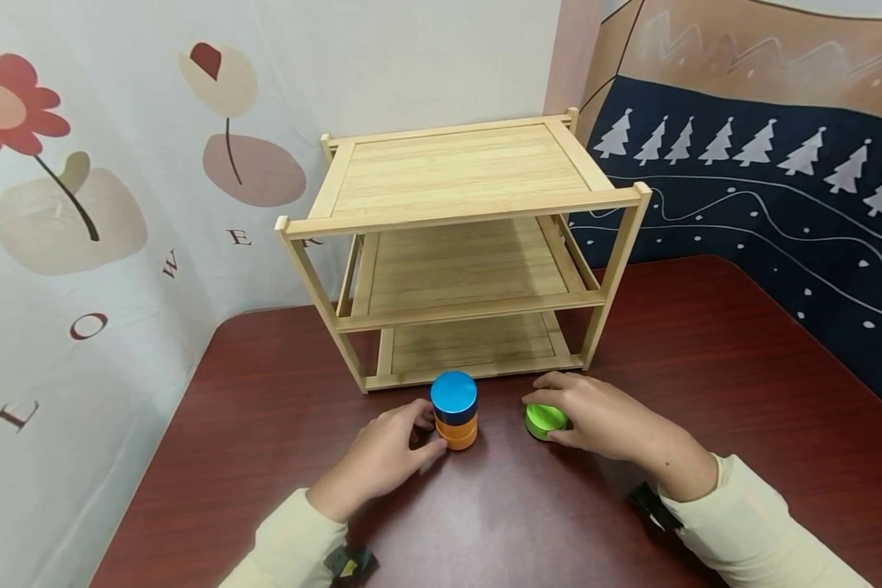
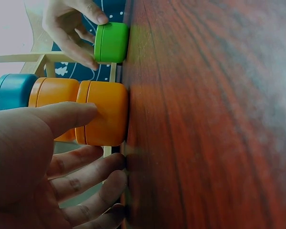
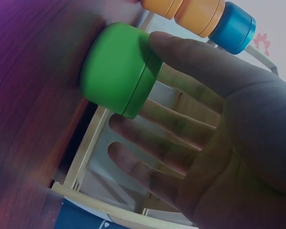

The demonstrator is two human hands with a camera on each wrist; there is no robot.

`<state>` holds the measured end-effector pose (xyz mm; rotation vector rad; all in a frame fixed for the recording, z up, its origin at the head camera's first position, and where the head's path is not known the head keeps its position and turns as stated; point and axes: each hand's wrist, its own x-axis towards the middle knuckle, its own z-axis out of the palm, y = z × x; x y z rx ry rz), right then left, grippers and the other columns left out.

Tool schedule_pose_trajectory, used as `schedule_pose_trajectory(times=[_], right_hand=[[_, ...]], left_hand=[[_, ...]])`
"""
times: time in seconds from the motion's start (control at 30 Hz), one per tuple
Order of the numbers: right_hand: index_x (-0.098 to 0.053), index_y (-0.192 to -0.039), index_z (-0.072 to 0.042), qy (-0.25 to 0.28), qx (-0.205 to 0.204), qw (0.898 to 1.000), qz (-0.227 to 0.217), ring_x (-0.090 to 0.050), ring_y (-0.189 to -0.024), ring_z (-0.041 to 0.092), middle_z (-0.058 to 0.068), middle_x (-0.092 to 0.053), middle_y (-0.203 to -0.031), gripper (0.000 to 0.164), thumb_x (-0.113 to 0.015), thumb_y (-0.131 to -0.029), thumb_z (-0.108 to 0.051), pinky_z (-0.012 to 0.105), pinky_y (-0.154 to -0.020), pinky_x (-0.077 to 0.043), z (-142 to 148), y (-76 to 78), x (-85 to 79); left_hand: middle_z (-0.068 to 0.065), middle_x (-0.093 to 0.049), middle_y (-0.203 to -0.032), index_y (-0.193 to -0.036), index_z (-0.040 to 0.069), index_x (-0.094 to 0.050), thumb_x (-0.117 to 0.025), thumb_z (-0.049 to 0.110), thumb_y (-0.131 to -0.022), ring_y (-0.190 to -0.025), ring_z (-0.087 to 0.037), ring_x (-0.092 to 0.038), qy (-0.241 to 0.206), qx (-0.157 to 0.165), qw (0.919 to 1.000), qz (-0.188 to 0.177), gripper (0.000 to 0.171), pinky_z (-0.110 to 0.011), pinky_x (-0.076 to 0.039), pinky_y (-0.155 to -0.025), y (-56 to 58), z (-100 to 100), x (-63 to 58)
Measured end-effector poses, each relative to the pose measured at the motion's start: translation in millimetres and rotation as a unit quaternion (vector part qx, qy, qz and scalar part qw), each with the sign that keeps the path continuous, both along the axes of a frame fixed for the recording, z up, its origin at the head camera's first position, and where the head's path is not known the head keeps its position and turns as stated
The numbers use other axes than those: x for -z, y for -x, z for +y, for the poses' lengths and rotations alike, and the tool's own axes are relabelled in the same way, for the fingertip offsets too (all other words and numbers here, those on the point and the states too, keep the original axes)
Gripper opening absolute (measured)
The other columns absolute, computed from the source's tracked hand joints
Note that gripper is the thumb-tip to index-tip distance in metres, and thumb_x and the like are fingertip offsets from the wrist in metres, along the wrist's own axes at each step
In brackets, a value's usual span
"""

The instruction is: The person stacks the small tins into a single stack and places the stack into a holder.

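Note:
A stack of three small round lidded jars stands upright on the table: a blue jar (image 1: 453, 394) on top of an upper orange jar (image 2: 57, 93) and a lower orange jar (image 2: 107, 114). My left hand (image 1: 385, 445) is at the left side of this stack, its thumb (image 2: 71, 117) against the orange jars. The other left fingers are spread and slightly bent beside the lower jar. To the right, a green lidded jar (image 1: 544, 421) sits on the table. My right hand (image 1: 606, 416) holds it, thumb (image 3: 181, 50) at the lid edge and fingers partly hidden behind.
Behind the jars stands a three-tier wooden shelf (image 1: 478, 208), its bottom front bar close to the stack. The dark red wooden table (image 1: 265, 474) spreads under everything. Patterned fabric (image 1: 742, 196) hangs along the back and sides.

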<state>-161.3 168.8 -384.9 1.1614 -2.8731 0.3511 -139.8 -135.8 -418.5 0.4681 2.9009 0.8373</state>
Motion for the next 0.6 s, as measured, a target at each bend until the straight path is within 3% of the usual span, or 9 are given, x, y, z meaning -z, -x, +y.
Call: schedule_pose_trajectory(times=[0.6], right_hand=[[-0.071, -0.122, -0.010, 0.007, -0.007, 1.000, -0.006, -0.065, -0.111, 0.030, 0.014, -0.065, -0.124, 0.042, -0.082, -0.082, -0.015, 0.046, -0.088, -0.056, 0.4, 1.6, 1.0]], left_hand=[[0.003, -0.073, -0.106, -0.123, 0.018, -0.063, -0.076, 0.035, -0.089, -0.100, -0.017, -0.069, 0.001, -0.007, 1.0000, -0.003, 0.040, -0.048, -0.054, -0.085, 0.5, 0.1, -0.6]])
